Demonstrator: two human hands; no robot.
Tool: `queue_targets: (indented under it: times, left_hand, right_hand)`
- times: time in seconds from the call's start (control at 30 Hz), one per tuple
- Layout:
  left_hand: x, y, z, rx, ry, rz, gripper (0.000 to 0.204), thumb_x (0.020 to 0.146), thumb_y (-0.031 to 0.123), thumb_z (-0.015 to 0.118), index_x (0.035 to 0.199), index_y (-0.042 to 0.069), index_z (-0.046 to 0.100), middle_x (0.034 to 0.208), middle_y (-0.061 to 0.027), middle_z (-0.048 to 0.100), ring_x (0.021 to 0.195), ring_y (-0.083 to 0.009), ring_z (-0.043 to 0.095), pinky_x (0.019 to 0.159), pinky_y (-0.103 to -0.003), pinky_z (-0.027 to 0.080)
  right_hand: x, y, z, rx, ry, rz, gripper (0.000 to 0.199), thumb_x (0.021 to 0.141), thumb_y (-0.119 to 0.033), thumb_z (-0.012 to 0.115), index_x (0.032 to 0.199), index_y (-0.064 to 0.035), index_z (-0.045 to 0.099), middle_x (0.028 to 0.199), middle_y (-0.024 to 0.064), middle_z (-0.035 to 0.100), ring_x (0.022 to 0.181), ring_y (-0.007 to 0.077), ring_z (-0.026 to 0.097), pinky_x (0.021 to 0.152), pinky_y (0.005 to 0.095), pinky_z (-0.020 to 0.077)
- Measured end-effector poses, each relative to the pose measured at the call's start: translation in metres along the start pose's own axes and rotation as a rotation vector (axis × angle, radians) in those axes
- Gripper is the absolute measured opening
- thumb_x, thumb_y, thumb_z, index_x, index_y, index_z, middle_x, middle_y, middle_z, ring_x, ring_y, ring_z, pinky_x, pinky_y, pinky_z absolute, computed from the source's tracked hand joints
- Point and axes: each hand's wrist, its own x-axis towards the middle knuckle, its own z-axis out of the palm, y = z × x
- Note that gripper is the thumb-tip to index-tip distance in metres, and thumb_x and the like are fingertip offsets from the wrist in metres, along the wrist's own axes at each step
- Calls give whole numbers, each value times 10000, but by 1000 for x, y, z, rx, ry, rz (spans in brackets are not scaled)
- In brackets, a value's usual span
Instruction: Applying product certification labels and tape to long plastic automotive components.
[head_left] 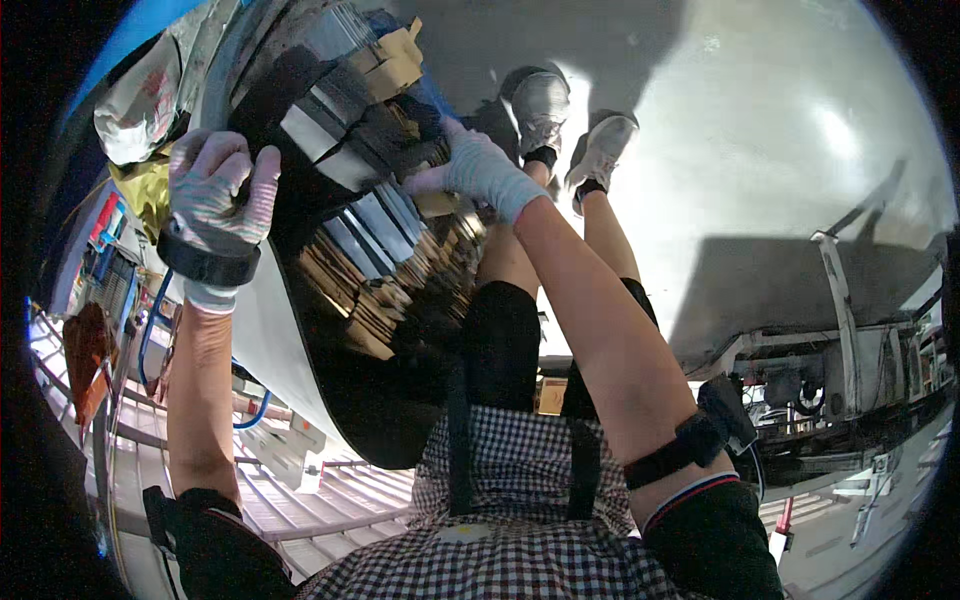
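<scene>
My left hand [222,190], in a pale striped glove, is raised at the left beside a white curved edge. Its fingers are bent, the thumb stands apart, and nothing shows in it. A thick black band [208,258] circles that wrist. My right hand [485,170], gloved alike, reaches over a heap of stacked pieces with thumb and fingers spread. Its fingertips are close to dark blocks [375,140]; whether they touch is unclear. Below lie pale blue-grey flat pieces [370,235] and brown card-like pieces [340,285], in stacks on a black surface [365,420].
A tan cardboard piece [393,65] lies at the far end of the heap. A white plastic bag [140,105] and a yellow bag [142,195] are at the far left. Machinery with a metal frame [850,370] stands at right. My shoes [605,150] are on the grey floor [760,150].
</scene>
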Motion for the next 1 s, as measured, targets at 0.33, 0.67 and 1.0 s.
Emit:
queue_targets:
  times: [0.33, 0.67, 1.0]
  left_hand:
    - [-8, -13, 14, 107, 16, 141, 115, 758, 91, 765, 769, 122, 655, 807, -33, 625, 809, -267, 597, 835, -400, 450]
    - [-3, -19, 20, 82, -90, 334, 246, 789, 178, 745, 1027, 212, 693, 998, 22, 690, 1010, -212, 653, 885, -411, 457]
    - [-30, 70, 82, -75, -812, 322, 652, 762, 435, 697, 1269, 43, 578, 1423, -142, 502, 1345, -303, 430, 1104, -465, 338]
  right_hand:
    - [-6, 35, 36, 144, 87, -292, 1073, 491, -320, 928, 1418, -65, 452, 1283, 214, 562, 1255, 389, 481, 1112, 408, 377]
    - [-8, 40, 22, 342, -183, -313, 1063, 602, -194, 915, 1496, -94, 347, 1459, 178, 448, 1384, 279, 397, 1165, 392, 316]
    - [5, 37, 11, 150, -173, -231, 1083, 520, -234, 944, 1457, -87, 421, 1345, 210, 548, 1246, 313, 540, 1067, 393, 436]
